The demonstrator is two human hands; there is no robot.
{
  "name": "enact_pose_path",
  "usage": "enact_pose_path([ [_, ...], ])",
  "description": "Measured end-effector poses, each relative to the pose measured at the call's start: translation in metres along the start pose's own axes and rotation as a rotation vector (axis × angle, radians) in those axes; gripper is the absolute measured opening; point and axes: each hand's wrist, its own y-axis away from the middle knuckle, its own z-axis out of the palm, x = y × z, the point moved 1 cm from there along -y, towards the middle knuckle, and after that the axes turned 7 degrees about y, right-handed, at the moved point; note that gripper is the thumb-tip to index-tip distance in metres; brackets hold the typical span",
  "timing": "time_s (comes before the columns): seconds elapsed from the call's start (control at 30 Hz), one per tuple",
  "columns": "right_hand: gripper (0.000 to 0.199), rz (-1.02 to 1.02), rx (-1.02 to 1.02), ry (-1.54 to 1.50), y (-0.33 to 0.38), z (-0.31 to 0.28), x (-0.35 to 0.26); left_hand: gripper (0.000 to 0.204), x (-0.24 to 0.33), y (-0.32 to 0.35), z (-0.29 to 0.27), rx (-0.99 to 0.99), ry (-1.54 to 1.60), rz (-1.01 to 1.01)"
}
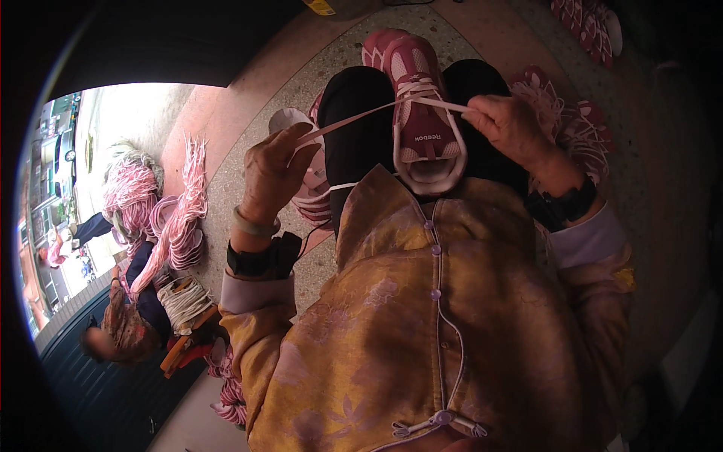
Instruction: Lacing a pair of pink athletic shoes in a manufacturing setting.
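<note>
A dark red and pink sports shoe [431, 128] rests between my knees, its toe pointing away and its opening toward me. A flat, pale pink shoelace [354, 119] runs out from the shoe's eyelets to both sides. My left hand [275, 169] pinches one length of it between thumb and fingers, off to the left of the shoe. The other length is drawn to the right, gripped by my right hand [508, 126] just beside my right knee. Both lengths look taut. The lower part of the shoe is hidden between my legs.
More pink shoes [586, 139] lie on the floor at the right, others [591, 30] at the far right. At the left are a pile of pink laces [129, 187], a long pink bundle [184, 181] and a white bundle [183, 305]. A co-worker [132, 328] sits beyond them.
</note>
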Motion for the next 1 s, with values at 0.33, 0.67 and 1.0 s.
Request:
enact_pose_path([
  [0.33,0.017,0.055,-0.078,0.08,-0.004,-0.016,0.034,0.007,-0.016,-0.028,-0.017,0.058,-0.627,0.346],
  [0.67,0.021,-0.376,0.178,0.569,0.016,-0.02,0.05,0.017,-0.082,0.035,0.0,0.024,-0.277,0.149],
  [1.0,0.024,0.026,0.219,0.878,0.132,-0.149,0.221,0.006,-0.158,0.084,-0.071,0.111,-0.956,0.089],
])
